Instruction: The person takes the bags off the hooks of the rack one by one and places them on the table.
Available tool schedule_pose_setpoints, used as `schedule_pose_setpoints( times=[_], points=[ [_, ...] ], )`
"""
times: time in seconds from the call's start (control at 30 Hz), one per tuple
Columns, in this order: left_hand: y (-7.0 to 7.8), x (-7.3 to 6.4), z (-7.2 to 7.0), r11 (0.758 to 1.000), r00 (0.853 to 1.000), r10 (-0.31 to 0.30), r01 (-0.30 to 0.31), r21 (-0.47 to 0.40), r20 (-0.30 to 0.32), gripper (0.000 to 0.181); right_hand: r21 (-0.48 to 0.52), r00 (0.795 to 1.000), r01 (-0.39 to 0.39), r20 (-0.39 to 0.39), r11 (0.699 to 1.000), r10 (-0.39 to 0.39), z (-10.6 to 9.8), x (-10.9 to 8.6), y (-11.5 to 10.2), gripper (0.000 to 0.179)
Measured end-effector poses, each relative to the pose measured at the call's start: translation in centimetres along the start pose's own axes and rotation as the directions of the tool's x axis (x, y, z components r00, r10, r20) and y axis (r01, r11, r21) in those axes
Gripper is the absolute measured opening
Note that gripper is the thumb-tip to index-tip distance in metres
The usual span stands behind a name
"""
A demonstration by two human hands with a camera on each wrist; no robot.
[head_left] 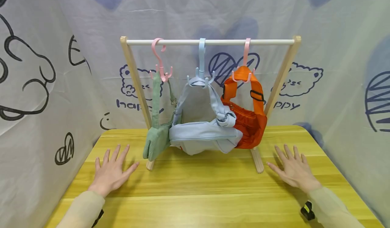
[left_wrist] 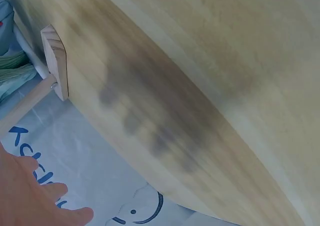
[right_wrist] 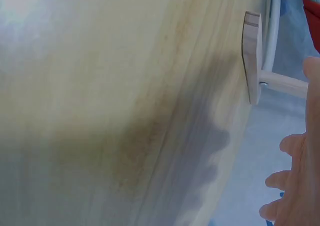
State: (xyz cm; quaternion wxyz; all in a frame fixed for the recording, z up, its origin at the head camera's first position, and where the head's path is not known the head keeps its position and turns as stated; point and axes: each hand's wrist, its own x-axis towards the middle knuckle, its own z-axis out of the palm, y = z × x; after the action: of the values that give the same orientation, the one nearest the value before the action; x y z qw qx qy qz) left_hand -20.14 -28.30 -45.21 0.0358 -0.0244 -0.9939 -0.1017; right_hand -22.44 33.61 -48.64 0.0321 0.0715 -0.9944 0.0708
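Observation:
My left hand [head_left: 111, 172] is spread palm down over the left of the table, fingers straight and holding nothing. On the right, my right hand [head_left: 294, 169] is spread the same way, also holding nothing. Between them stands a rack with a white rail [head_left: 225, 42]. Nearest my left hand, a green corduroy bag [head_left: 158, 138] hangs from a pink hook [head_left: 161, 65]. A light blue bag [head_left: 204, 135] hangs from a blue hook [head_left: 201, 60] in the middle. Closest to my right hand is an orange bag [head_left: 253, 128], hung from another pink hook [head_left: 246, 50].
The rack's wooden feet [head_left: 257, 161] rest on the yellow wood-grain table [head_left: 201, 187]. Patterned cloth [head_left: 189, 15] encloses the back and both sides. A black device [head_left: 308, 210] is strapped under the right sleeve [head_left: 330, 206]. Hand shadows fall on the tabletop in both wrist views.

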Motion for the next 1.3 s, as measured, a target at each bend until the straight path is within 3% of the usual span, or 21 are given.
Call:
schedule_pose_setpoints(
  times=[0.13,0.27,0.53,0.7,0.8,0.9,1.03,1.17,1.3],
  points=[
    [0.1,0.1,-0.4,1.0,0.999,0.022,-0.023,-0.006,-0.043,0.084,-0.02,1.0,0.016,-0.007,1.0,-0.016,-0.4,-0.1,-0.5,0.086],
    [0.4,0.3,-1.0,0.997,0.986,0.067,-0.071,-0.017,-0.152,0.076,-0.05,0.998,0.049,-0.032,0.998,-0.051,-1.4,-0.4,-1.3,0.081],
    [3.0,1.3,-3.3,0.975,0.913,0.125,-0.185,-0.12,-0.389,0.052,-0.016,0.98,0.131,-0.15,0.991,-0.132,-4.9,-1.1,-4.5,0.065],
    [5.7,1.9,-4.4,0.936,0.875,0.142,-0.271,-0.224,-0.464,0.041,0.06,0.958,0.219,-0.199,0.974,-0.204,-7.3,-1.7,-7.8,0.041],
    [7.1,2.2,-4.6,0.908,0.866,0.141,-0.306,-0.286,-0.479,0.039,0.144,0.942,0.284,-0.227,0.948,-0.247,-8.3,-1.8,-10.1,0.027],
    [8.2,2.6,-4.8,0.874,0.871,0.13,-0.326,-0.36,-0.473,0.04,0.236,0.907,0.372,-0.296,0.898,-0.298,-8.9,-1.7,-12.2,0.017],
    [9.3,2.9,-5.0,0.832,0.892,0.114,-0.327,-0.449,-0.437,0.042,0.375,0.854,0.493,-0.381,0.785,-0.354,-9.4,-1.3,-15.0,0.021],
    [10.0,2.9,-4.9,0.813,0.907,0.112,-0.319,-0.488,-0.407,0.042,0.543,0.848,0.528,-0.381,0.653,-0.369,-9.7,-0.7,-17.6,0.028],
    [10.7,2.9,-4.5,0.799,0.906,0.115,-0.327,-0.505,-0.406,0.04,0.66,0.846,0.53,-0.364,0.532,-0.39,-9.8,0.3,-19.9,0.034]
  ],
)
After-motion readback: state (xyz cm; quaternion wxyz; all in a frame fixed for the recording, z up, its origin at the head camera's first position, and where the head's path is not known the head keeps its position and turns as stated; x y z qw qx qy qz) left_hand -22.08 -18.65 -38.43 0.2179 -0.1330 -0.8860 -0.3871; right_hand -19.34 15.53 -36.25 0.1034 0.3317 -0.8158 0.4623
